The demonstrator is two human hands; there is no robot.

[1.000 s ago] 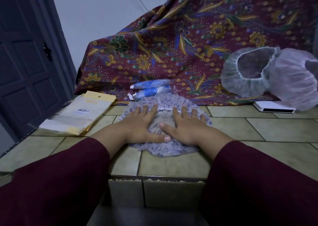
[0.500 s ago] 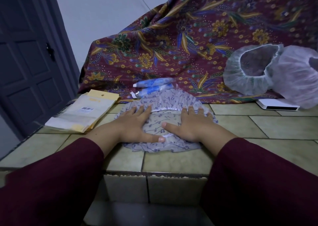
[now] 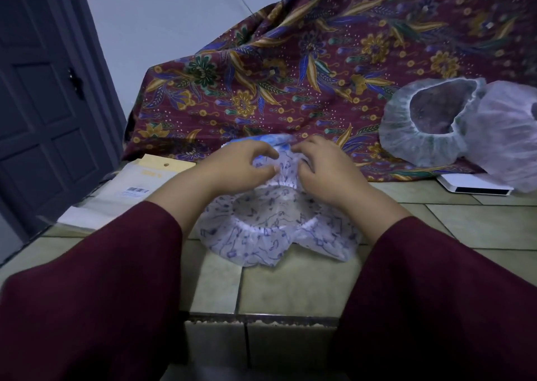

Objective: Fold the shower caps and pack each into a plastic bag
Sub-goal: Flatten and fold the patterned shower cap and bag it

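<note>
Both grips pinch shower cap far rim; packet barcode label unreadable, perhaps.

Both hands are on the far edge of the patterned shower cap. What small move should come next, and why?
Probably draw that far edge toward the near rim to fold the cap in half. The left hand and right hand pinch the far rim of the patterned shower cap, which lies open on the tiled counter, with the plastic bags waiting at the left.

Single head-mounted wide-angle view, looking forward and down from close range over both forearms onto the tiled counter; patterned cloth fills the background.
</note>
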